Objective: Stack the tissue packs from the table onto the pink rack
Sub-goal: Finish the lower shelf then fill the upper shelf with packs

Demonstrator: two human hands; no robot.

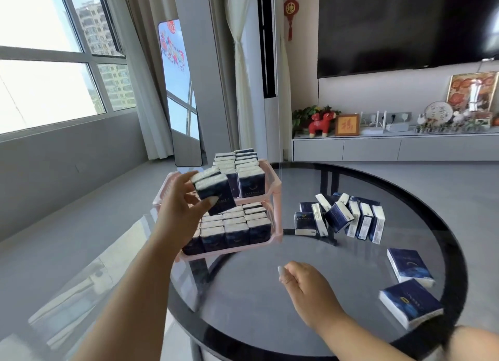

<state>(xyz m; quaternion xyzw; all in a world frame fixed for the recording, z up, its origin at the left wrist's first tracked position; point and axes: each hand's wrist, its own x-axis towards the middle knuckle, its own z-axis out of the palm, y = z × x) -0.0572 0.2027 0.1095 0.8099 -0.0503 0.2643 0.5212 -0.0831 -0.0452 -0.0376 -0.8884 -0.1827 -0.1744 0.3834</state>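
Left hand [186, 198] grip clamped on tissue packs [213, 191] | right hand [302, 282] seemingly loosely curled, empty

— What stands at the back of the room?
— A large dark television [405, 22] hangs on the wall above a long pale cabinet [391, 148]. On the cabinet sit a red toy animal [322, 123], a small framed sign [347, 124] just beside it, a leafy plant [303, 116] and a framed picture [471, 90].
— And to the left?
— Big windows [54, 58] showing apartment blocks, light curtains [243, 71], a leaning mirror [179, 90] and a tall white air conditioner [270, 90].
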